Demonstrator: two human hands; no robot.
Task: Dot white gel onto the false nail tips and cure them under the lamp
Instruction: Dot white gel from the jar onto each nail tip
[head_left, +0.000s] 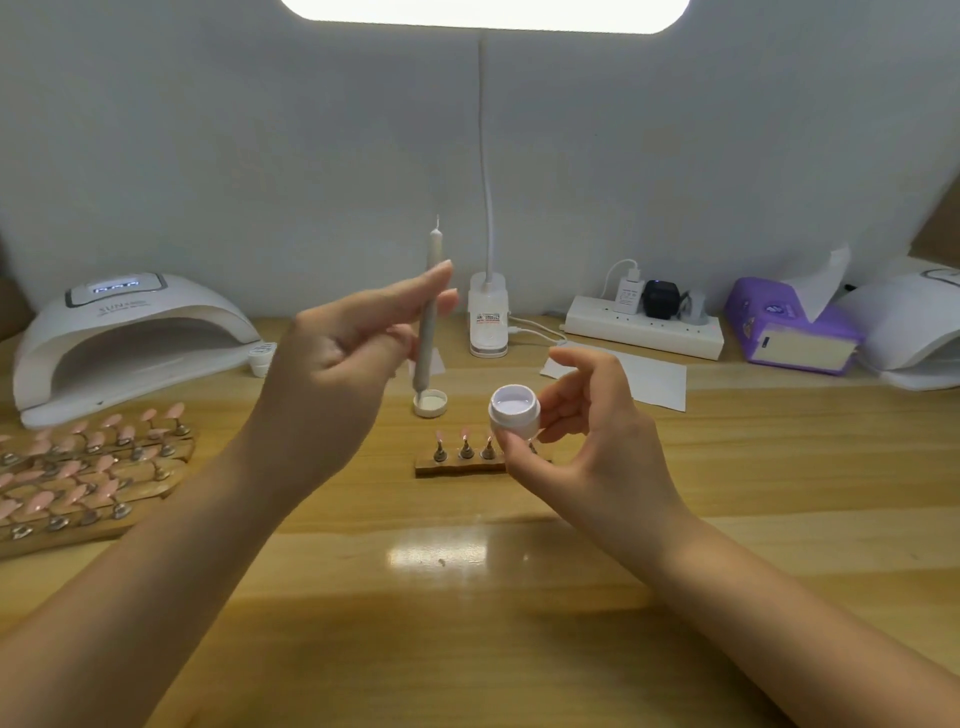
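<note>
Our right hand (566, 441) pinches the open jar of white gel (514, 410) above the small nail stand (462, 462) mid-table. Our left hand (332, 358) pinches the dotting pen (430, 312) upright; we should dip only its tip. The lamp (130, 338) waits at the far left edge.

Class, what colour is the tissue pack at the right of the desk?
Purple, with a white tissue sticking out; the tissue pack shows in the head view.

Two curing lamps (130, 338) are sitting far left and far right. One open gel pot (514, 410), one lid (430, 404), one dotting pen (430, 312), one tissue pack (789, 332) and one power strip (644, 327) are showing. Three nail tips (465, 434) are standing visible on the near strip.
</note>
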